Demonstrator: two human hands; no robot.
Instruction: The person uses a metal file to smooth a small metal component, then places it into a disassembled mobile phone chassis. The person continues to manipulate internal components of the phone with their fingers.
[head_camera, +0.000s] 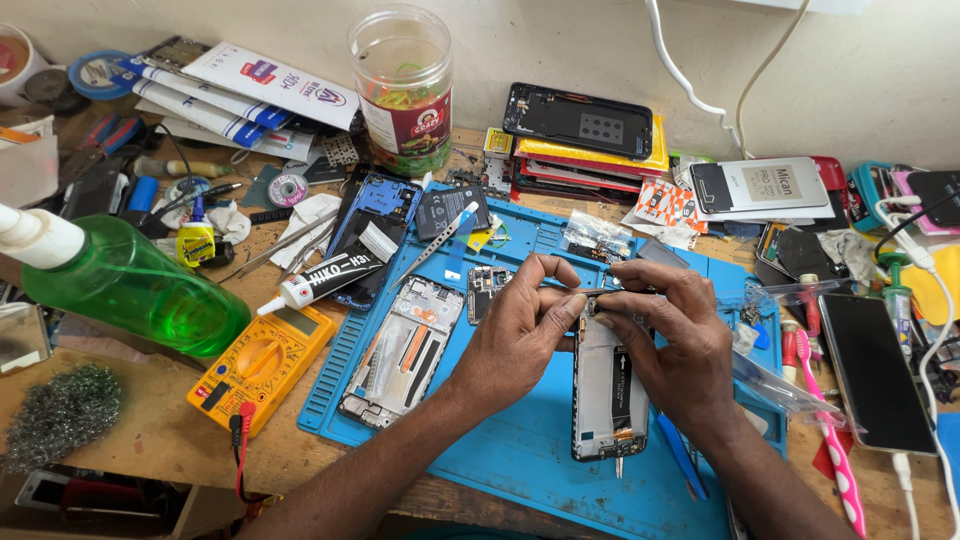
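On blue mat (520, 460), both hands (600, 335) pinch thin tweezers (590, 293) above opened black phone (608, 400).

Single head view — steeply down, close over a cluttered workbench (150, 430).

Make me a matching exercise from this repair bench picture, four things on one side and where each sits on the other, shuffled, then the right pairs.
Things:
1. green bottle
2. yellow multimeter
3. clear plastic jar
4. pink toothbrush

Places:
A. at the back by the wall
B. right of the blue mat
C. lying at the far left
D. just off the mat's left edge

Pairs: 1-C, 2-D, 3-A, 4-B

Both hands, left hand and right hand, are at the opened phone on the mat.
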